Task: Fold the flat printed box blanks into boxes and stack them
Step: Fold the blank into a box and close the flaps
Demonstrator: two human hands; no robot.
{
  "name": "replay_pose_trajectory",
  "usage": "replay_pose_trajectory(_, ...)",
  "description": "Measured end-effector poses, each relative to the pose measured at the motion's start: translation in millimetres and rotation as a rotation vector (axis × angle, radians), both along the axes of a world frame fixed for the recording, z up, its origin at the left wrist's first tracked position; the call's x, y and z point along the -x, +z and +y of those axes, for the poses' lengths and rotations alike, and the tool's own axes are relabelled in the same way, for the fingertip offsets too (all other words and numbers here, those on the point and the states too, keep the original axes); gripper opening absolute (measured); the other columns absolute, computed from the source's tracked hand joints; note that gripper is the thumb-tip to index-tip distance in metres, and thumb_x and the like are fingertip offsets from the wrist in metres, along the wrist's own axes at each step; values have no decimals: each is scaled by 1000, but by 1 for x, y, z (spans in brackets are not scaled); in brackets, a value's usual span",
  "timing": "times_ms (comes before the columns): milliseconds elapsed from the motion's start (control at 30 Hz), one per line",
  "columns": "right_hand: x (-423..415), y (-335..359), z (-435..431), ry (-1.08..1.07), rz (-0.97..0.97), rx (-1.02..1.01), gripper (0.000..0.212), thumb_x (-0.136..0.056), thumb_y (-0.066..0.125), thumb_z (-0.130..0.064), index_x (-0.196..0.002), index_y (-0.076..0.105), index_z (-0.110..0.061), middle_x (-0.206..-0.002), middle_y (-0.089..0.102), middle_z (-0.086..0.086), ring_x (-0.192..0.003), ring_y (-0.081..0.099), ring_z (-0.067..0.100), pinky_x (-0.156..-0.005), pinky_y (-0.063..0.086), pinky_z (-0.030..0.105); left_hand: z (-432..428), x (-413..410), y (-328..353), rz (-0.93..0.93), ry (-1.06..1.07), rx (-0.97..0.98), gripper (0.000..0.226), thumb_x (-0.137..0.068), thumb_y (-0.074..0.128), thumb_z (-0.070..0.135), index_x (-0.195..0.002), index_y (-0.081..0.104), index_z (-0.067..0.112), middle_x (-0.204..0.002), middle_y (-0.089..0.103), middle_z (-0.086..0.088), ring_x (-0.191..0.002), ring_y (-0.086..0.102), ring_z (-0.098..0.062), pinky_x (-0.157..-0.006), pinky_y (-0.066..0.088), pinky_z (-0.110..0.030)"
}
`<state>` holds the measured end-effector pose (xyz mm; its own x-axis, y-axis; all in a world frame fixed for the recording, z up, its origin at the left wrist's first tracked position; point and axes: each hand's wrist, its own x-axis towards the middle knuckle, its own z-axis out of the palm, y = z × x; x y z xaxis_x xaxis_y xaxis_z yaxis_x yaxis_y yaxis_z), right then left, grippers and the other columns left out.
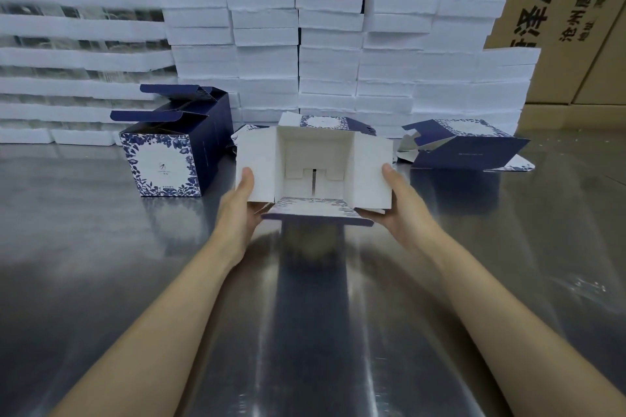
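Note:
I hold a part-folded box (pixel 315 159) in both hands above the steel table (pixel 101 264), its open mouth facing me so the white inside and the locked bottom tabs show. My left hand (pixel 242 205) grips its left flap, and my right hand (pixel 394 200) grips its right flap. A blue floral flap hangs down at the front. To the left stand folded blue and white boxes (pixel 169 152) with their top flaps open. A heap of flat printed blanks (pixel 464 145) lies at the right.
Stacks of white foam trays (pixel 338 44) form a wall behind the work area, with more wrapped foam stacks (pixel 74 44) at the left. Brown cartons (pixel 559 10) with black print stand at the back.

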<state>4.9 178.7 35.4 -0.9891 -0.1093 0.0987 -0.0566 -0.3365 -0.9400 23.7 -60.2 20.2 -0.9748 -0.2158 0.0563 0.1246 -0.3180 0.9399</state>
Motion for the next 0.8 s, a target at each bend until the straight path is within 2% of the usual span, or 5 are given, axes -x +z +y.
replay_pose_trajectory(133,0,1,1,-78,-39,60,25,-101,47,-32,-106,63,-13,-96,75,-1,-97,69,17,-80,59,35,-5,2,-2,-40,-7,5,49,-97,49,46,-123,59,5,-119,68,-15,-109,66,-28,-102,47,-42)
replay_pose_trajectory(333,1,2,3,-122,-74,100,23,-102,46,-29,-103,61,-12,-93,75,-1,-86,71,14,-68,59,30,-2,-1,0,47,-9,47,74,-69,61,68,-111,64,8,-97,75,-4,-92,72,-16,-100,50,-37)
replay_pose_trajectory(467,0,10,9,-133,-94,372,21,-101,47,-25,-105,61,-10,-88,76,3,-80,73,16,-69,60,30,1,1,2,198,-2,128,98,-44,66,89,-111,63,18,-113,71,8,-112,63,-5,-100,46,-23)
replay_pose_trajectory(667,-7,8,-6,-75,-252,385,16,-100,45,-7,-106,60,-10,-79,74,2,-64,72,17,-51,56,22,19,-6,0,219,-55,252,107,-44,89,60,-133,49,16,-123,67,3,-117,61,-13,-105,45,-35)
replay_pose_trajectory(800,-11,16,-4,15,-281,585,27,-102,45,-22,-118,58,-4,-90,73,12,-71,73,23,-49,55,19,30,-13,8,330,-11,197,77,-67,81,44,-131,52,14,-118,70,10,-112,64,-7,-90,50,-17)
